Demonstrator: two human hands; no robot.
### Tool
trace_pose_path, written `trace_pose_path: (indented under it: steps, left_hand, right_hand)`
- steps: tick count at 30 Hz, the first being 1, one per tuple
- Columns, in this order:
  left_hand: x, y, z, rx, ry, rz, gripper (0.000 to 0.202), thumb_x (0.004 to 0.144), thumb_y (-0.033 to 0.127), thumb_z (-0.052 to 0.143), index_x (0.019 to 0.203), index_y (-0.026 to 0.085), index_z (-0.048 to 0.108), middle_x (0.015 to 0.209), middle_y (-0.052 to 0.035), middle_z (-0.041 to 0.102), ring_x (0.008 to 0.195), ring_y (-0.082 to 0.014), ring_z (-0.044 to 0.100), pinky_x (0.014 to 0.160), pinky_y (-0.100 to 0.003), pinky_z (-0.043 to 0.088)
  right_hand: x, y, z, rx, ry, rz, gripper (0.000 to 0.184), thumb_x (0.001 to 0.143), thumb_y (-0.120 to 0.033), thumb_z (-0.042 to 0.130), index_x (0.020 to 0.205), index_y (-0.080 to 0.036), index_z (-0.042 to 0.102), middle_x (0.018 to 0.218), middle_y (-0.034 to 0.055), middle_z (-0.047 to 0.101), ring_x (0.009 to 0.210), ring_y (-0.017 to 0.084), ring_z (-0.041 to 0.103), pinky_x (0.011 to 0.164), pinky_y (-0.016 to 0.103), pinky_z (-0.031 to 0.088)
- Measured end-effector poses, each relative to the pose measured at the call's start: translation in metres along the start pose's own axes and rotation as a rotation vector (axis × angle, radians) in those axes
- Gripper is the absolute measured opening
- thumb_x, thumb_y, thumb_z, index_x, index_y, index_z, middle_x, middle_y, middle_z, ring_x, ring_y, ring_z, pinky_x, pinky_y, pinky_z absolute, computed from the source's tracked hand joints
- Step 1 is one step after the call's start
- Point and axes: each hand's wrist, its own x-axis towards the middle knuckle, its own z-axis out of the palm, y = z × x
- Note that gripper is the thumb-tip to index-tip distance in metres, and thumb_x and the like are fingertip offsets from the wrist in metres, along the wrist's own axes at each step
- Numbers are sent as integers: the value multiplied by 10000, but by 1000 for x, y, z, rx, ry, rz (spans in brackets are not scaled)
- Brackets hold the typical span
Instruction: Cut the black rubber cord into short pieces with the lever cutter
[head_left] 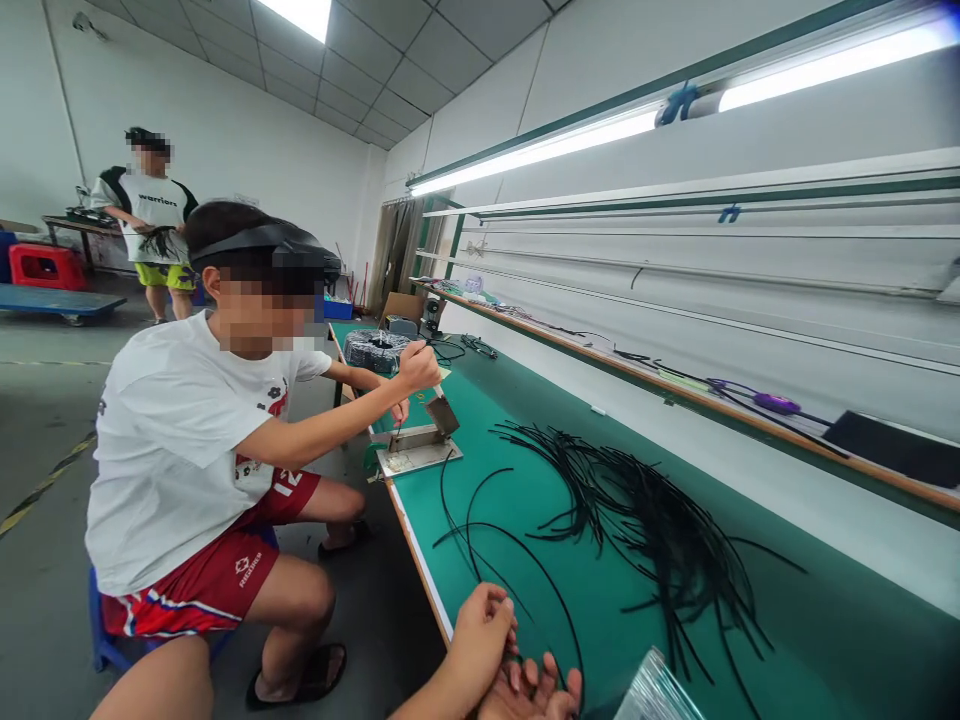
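Head view. The left hand sits over the front edge of the green table, at its near end. Its fingers are curled in with the tips bunched, apparently pinched on a thin black strand. The right hand lies just beside and below it, palm up, fingers loosely spread and gripping nothing that can be made out.

The strand lies on the surface. It runs from the hands away along the table in a shallow bow, so its long axis follows the table's length. Its far end points back toward the front edge, and where it stops cannot be told.

Handling is judged best with one strand pinched close to its end and drawn clear of the pile of strands at mid-surface, so that neighbours do not drag along.

A clear plastic bag shows at the near end, beside the right hand. Further along the front edge a seated co-worker holds a hand over a metal plate tool, with a cable coil beyond. A second person stands well apart, off the table.
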Motion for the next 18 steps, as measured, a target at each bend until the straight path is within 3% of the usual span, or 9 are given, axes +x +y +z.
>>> trace_pose_path:
  steps: [3,6,9,13,15,18]
  left_hand:
    - [-3,-3,-10,-227,123,-20,606,540,623,726,899,188,504,702,20,563,512,-108,528,509,-259,447]
    - [-6,7,-41,-348,283,25,646,505,656,753,871,185,505,744,-3,580,513,-102,532,523,-263,462]
    - [-4,34,-77,-349,344,84,555,633,607,733,906,166,535,887,-65,629,608,-108,573,592,-257,490]
    - [13,83,-94,-321,260,1,408,839,524,589,1009,156,542,1177,-150,617,669,-115,607,580,-251,481]
    - [24,101,-92,-337,203,-30,357,884,484,543,1022,155,539,1132,-138,644,599,-89,576,518,-219,430]
    - [35,112,-86,-336,246,-22,216,903,348,543,928,134,553,825,-48,664,451,-42,439,442,-171,293]
  right_hand:
    - [-2,0,6,-2,-16,-80,216,748,-461,617,908,-343,534,892,-14,581,565,142,477,464,285,338]
    - [1,0,11,63,24,-82,202,734,-418,624,887,-319,540,966,13,563,619,149,504,474,272,317]
    - [3,-4,20,139,88,-56,209,717,-367,656,879,-325,533,1001,-6,514,721,148,556,514,266,338]
    - [-1,-13,37,106,-54,-159,239,715,-248,670,818,-302,462,929,-42,428,974,168,603,637,285,408]
    - [-5,-14,42,110,-94,-196,267,709,-225,685,816,-282,447,1006,-46,435,1046,163,597,705,291,428]
    - [-5,-7,40,108,-68,-204,294,716,-261,704,876,-277,458,1226,-26,444,1021,146,613,751,298,447]
